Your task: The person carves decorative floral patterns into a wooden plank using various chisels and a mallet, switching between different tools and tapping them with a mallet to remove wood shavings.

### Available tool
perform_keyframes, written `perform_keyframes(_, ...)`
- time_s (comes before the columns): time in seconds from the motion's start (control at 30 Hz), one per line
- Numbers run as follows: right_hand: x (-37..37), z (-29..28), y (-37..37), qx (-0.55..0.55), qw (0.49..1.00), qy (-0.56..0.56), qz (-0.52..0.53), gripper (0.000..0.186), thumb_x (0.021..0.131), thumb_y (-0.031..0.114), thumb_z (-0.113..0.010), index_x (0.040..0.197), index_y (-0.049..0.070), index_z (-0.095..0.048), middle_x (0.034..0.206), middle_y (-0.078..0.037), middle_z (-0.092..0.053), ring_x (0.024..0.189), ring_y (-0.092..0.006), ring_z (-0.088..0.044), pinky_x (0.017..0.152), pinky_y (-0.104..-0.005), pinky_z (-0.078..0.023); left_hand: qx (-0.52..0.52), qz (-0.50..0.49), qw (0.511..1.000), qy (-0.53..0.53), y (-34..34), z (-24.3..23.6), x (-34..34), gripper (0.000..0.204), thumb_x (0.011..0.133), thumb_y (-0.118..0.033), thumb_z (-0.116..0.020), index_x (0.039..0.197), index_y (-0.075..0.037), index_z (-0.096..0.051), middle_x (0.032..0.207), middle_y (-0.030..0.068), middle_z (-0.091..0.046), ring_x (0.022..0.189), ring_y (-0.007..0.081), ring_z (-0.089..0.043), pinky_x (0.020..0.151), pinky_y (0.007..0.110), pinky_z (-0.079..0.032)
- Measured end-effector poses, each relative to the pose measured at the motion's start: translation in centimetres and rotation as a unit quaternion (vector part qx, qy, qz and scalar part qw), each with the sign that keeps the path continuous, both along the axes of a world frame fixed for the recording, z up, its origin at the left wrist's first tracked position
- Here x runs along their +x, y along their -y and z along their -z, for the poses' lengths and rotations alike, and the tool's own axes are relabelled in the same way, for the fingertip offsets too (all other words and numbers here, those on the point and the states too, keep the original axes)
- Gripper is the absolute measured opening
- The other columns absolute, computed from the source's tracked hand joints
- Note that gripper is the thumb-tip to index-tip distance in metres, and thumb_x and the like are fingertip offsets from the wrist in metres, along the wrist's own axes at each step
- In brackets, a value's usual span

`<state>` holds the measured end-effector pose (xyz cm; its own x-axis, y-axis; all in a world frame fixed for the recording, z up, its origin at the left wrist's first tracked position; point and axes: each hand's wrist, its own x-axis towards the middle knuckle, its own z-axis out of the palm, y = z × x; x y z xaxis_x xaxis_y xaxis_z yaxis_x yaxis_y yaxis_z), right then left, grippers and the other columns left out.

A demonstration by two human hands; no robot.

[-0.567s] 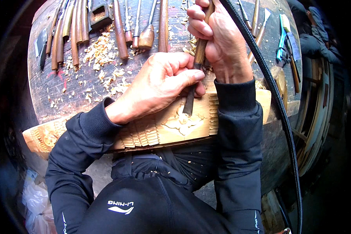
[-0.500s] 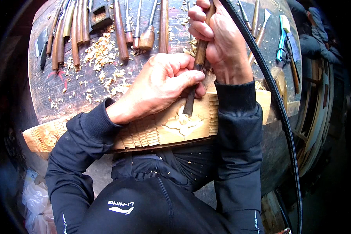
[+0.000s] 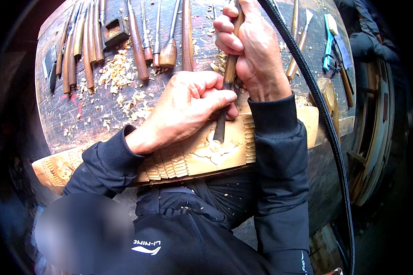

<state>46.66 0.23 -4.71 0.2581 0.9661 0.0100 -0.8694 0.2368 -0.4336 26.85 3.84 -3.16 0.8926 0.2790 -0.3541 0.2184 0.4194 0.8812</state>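
Chisel (image 3: 229,74) gripped two-handed: right hand (image 3: 257,50) closed round handle (image 3: 231,64), left hand (image 3: 188,103) pinching lower down, blade (image 3: 219,133) on carved wooden board (image 3: 215,155) along tabletop's (image 3: 55,123) near edge; shavings (image 3: 117,68) beyond.

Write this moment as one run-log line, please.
Left hand: on chisel, lower part | Right hand: around its handle | Blade: tip at carved motif on wooden board | Bench: tools, wood shavings
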Motion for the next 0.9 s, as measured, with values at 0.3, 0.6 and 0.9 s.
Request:
perform_keyframes(0.3,-0.7,0.1,-0.2,0.014,0.999,-0.042,-0.009,0.027,0.112,0.022,-0.066,0.126,0.005,-0.051,0.1,-0.004,-0.054,0.07,-0.0097,-0.056,0.059,-0.0246,-0.044,0.029,0.004,1.0,0.0,-0.4,-0.5,-0.3,0.023,0.112,-0.021,-0.067,0.104,0.001,-0.068,0.098,0.0127,-0.082,0.088,0.0137,-0.076,0.08,0.026,-0.06)
perform_keyframes(0.6,4.1,-0.5,0.2,0.023,0.999,-0.041,-0.006,0.022,0.112,0.021,-0.065,0.116,0.005,-0.051,0.091,-0.005,-0.05,0.064,-0.0104,-0.053,0.057,-0.0245,-0.041,-0.112,-0.1,0.989,0.008,-0.4,-0.4,-1.0,0.045,0.118,-0.041,-0.05,0.134,-0.002,-0.065,0.105,0.0143,-0.079,0.088,0.0177,-0.079,0.082,0.029,-0.066)
perform_keyframes(0.9,5.3,-1.3,0.1,-0.019,0.995,0.014,0.093,0.026,0.116,0.035,-0.057,0.108,0.01,-0.054,0.087,-0.004,-0.051,0.057,-0.0104,-0.047,0.053,-0.0242,-0.038,-0.069,-0.104,0.992,0.011,-0.4,0.0,-0.9,0.038,0.119,-0.034,-0.051,0.135,-0.002,-0.064,0.105,0.0098,-0.078,0.085,0.011,-0.075,0.078,0.023,-0.062)
